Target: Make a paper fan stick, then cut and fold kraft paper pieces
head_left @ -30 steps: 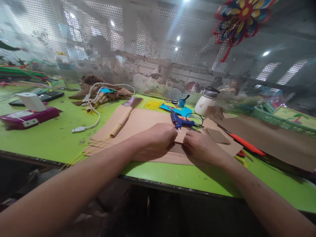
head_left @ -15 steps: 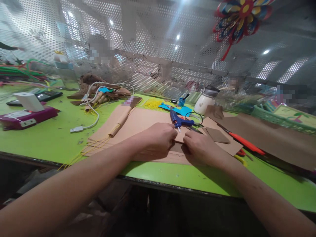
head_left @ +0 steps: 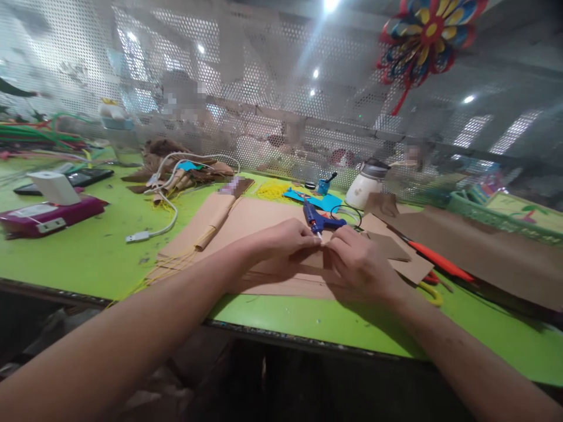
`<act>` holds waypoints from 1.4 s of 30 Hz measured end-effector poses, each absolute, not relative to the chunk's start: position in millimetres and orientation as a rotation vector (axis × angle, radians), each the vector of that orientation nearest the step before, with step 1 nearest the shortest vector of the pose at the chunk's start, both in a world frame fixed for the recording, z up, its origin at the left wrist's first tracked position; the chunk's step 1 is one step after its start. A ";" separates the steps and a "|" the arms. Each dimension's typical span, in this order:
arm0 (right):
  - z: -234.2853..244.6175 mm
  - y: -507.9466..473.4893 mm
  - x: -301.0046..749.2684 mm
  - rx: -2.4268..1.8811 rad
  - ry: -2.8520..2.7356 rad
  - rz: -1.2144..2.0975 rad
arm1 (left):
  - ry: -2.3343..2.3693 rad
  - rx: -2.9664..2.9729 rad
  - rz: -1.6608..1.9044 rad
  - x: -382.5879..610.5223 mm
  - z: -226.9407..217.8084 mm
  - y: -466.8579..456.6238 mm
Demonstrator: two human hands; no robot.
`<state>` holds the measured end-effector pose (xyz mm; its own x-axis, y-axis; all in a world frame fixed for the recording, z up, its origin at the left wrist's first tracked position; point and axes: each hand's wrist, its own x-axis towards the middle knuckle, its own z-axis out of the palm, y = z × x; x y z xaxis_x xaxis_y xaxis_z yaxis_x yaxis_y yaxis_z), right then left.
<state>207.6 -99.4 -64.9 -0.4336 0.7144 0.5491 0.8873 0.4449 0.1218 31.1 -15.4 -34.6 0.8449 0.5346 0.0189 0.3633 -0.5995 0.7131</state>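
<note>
My left hand (head_left: 285,239) and my right hand (head_left: 358,264) meet over a stack of brown paper sheets (head_left: 264,220) on the green table (head_left: 88,246). Both hands are closed, fingertips pinching a small brown paper piece (head_left: 314,258) between them, slightly above the stack. A blue glue gun (head_left: 319,220) lies just behind my fingers, its nozzle pointing toward them. A rolled brown paper tube (head_left: 215,220) rests on the left part of the stack, with thin yellow strands beside it.
A white USB cable (head_left: 153,225), a magenta box (head_left: 48,214) with a white block, a white jar (head_left: 367,184), cyan paper (head_left: 323,201), orange-handled tool (head_left: 440,262), larger brown sheets (head_left: 484,246) and a green basket (head_left: 497,217) lie around. Perforated metal screen behind; pinwheel (head_left: 424,32) above.
My hands have lifted a little and drawn closer together, the left fingers stretching toward the right hand over the small paper piece. The view tilted slightly.
</note>
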 end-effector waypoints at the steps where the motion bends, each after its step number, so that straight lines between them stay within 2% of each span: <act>1: -63.9 -98.4 209.4 -1.322 -2.232 -0.449 | 0.643 2.282 0.303 31.0 -35.5 -13.9; 8: -44.8 -97.2 225.1 -1.466 -1.830 0.360 | 0.539 2.359 0.457 37.8 -41.6 -13.1; 11: -41.7 -98.2 228.1 -1.506 -1.836 0.517 | 0.512 2.463 0.552 39.2 -45.0 -15.6; 21: -44.9 -96.4 236.5 -1.375 -1.684 0.690 | 0.455 2.614 0.695 39.4 -48.3 -16.2; 37: -43.0 -99.8 237.8 -1.325 -1.831 0.341 | 0.438 2.627 0.767 39.5 -44.0 -22.5; 42: -39.7 -100.5 235.3 -1.276 -1.908 0.450 | 0.415 2.605 0.742 40.5 -45.2 -24.4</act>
